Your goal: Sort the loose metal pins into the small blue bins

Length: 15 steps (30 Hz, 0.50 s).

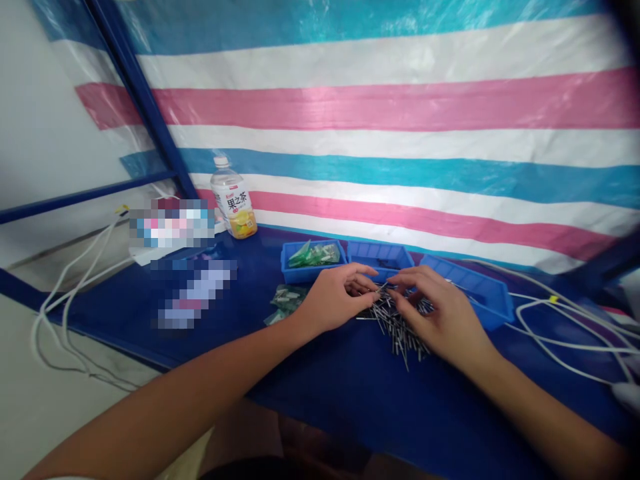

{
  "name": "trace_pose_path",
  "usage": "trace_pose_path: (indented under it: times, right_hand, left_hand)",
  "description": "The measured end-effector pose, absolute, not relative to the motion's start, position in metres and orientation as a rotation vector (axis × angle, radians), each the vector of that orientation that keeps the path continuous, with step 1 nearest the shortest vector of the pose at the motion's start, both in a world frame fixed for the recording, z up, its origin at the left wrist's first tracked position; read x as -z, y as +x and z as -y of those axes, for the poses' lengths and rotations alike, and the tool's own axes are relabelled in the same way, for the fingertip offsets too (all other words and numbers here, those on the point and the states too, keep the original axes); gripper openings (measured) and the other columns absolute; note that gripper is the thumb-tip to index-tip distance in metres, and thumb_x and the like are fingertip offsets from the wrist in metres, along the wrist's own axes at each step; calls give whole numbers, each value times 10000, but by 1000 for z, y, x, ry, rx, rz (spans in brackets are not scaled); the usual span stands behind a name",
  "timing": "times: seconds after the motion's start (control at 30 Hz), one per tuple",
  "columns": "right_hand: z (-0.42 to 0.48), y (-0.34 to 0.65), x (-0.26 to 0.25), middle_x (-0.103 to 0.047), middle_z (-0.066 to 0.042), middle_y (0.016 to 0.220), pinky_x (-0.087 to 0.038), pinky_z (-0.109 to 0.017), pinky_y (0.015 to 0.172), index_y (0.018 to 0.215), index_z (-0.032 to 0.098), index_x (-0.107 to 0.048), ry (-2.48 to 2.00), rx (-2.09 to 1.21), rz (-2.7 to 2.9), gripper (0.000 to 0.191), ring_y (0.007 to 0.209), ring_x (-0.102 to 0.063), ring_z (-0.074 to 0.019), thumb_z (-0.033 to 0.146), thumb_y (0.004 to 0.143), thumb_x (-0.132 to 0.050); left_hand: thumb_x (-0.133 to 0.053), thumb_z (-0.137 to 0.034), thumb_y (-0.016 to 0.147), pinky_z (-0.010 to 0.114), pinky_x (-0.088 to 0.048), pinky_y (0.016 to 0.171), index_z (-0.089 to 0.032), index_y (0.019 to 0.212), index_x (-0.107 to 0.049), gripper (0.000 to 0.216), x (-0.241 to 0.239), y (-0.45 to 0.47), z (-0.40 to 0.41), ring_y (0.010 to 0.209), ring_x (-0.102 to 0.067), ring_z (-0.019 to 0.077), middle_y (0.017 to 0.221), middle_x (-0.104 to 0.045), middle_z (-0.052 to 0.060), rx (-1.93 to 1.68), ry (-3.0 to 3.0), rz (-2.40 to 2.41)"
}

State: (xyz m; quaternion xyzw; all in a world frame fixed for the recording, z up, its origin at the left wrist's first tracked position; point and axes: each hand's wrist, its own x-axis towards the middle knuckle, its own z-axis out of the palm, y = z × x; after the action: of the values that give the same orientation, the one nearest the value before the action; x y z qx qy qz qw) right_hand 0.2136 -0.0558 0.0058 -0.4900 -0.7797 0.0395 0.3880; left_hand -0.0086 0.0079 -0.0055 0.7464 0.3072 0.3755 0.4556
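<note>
A loose pile of thin metal rods (pixel 403 333) lies on the dark blue tabletop, pointing in many directions. My left hand (pixel 343 293) reaches in from the left, its fingers curled and the thumb at the pile's upper edge. Thin rods show at its fingertips. Facing it from the right, my right hand (pixel 440 307) has its thumb and forefinger bent together beside the same rods. The two sets of fingertips nearly meet. Just behind the hands stands a blue bin (pixel 380 249) with a few dark thin pieces in it. Exactly how many rods the fingers hold is too small to tell.
Left of that bin, another blue bin (pixel 313 273) holds green plastic packets; a similar packet (pixel 287 300) lies in front. A larger blue bin (pixel 490 308) sits at right. A drink bottle (pixel 234 200) stands back left. White cables (pixel 555 333) loop at right. Striped sheeting (pixel 350 107) hangs behind.
</note>
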Motion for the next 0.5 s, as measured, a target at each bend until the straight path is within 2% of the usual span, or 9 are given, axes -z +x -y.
trace_pose_path:
  times: [0.13,0.3,0.4,0.5]
  right_hand:
    - [52,217,-3,-724,-96,1090,-594,-328,648,996,221,-721,-1272,-114,2011,119,792,-692,-190,290,1006,-625]
    - [53,214,-4,-722,-65,1046,-545,-317,627,960,228,-699,-1293,-152,2069,83,705,-648,-163,246,986,-622]
    - [50,222,-9,-717,-73,1065,-573,-379,769,966,237,-692,-1316,-26,2056,69,882,-698,-221,252,977,-625]
    - [39,250,-10,-706,-113,1097,-546,-515,951,970,234,-705,-1337,277,1988,80,1095,-671,-315,292,940,-658]
  left_hand:
    - [-765,-319,894,374,-645,823,-203,1270,-736,394,3,-10,-7,888,-789,225,1028,-840,82,-941,1890,-803]
    - [-775,-344,902,398,-649,894,-211,1337,-710,459,-1,-10,-4,936,-800,237,1052,-846,77,-929,1853,-765]
    - [-815,-380,884,405,-637,942,-214,1407,-669,567,-4,-10,-2,1001,-796,247,1148,-833,91,-937,1858,-750]
    - [-786,-406,917,405,-614,961,-207,1384,-685,517,-7,-10,-1,1053,-780,258,1175,-823,101,-922,1963,-750]
